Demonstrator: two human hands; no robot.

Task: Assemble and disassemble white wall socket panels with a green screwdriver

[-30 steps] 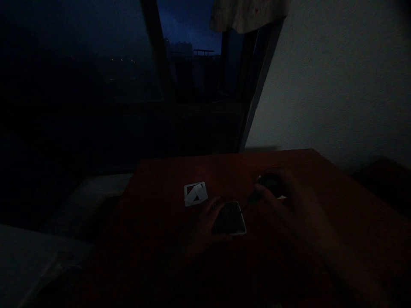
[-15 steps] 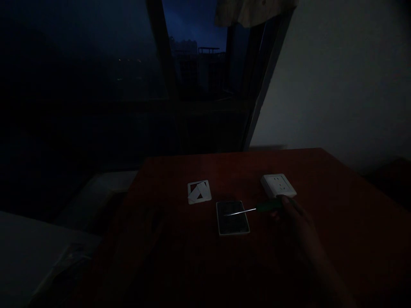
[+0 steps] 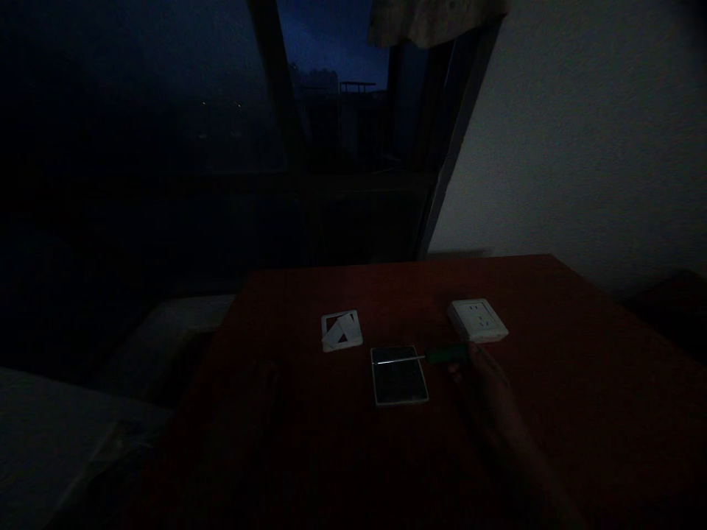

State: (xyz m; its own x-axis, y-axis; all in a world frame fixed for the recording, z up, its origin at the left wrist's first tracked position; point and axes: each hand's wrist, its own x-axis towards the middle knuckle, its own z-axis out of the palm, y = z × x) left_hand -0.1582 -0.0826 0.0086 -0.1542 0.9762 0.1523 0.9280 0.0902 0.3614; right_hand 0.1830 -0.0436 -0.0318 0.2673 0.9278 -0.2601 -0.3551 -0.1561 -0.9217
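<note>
My right hand [image 3: 486, 379] is closed around the green handle of a screwdriver [image 3: 446, 355]. Its bright metal shaft points left, across the upper part of a dark square panel with a white rim [image 3: 401, 383]; whether the tip touches it I cannot tell. Behind my right hand lies a white wall socket [image 3: 478, 320], its face up with slots showing. A white square frame [image 3: 342, 330] with loose white strips across it lies to the left, farther back. My left hand [image 3: 265, 383] rests low at the left in deep shadow, its fingers barely visible.
Everything lies on a reddish-brown table [image 3: 398, 294] in very dim light. Beyond its far edge stands a dark window [image 3: 331, 132] with a piece of curtain [image 3: 431, 22] at the top. A pale wall [image 3: 574, 147] rises at the right.
My left hand has drawn back left from the dark panel. My right hand has come nearer, uncovering the socket, and the screwdriver has swung to point left over the panel.
</note>
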